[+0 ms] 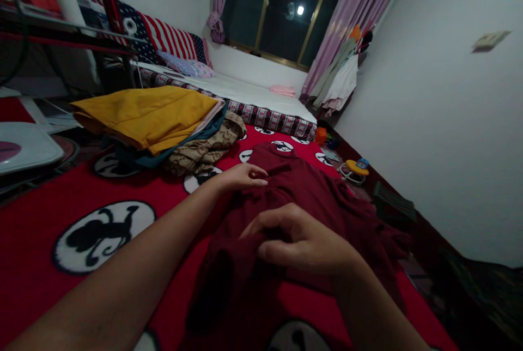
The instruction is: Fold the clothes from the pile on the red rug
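Observation:
A maroon long-sleeved top [310,193] lies spread over the red blanket, its neck end toward the bed. One sleeve reaches toward me, and its dark cuff opening shows near the bottom. My right hand [302,239] is closed on this sleeve, thumb and forefinger pinching the cloth a little above the cuff. Farther up, my left hand [245,175] rests at the top's left side, fingers stretched out and slightly apart from the thumb. Left of it sits a pile of folded clothes, with a yellow garment [151,114] above a teal one and a brown patterned one [208,146].
The red blanket [171,198] with round white patches lies beneath everything. Beyond it stands a bed [241,86] below the window. A cluttered table [69,40] and a white stool [24,146] are at left. At right are a yellow stool [357,168] and the wall.

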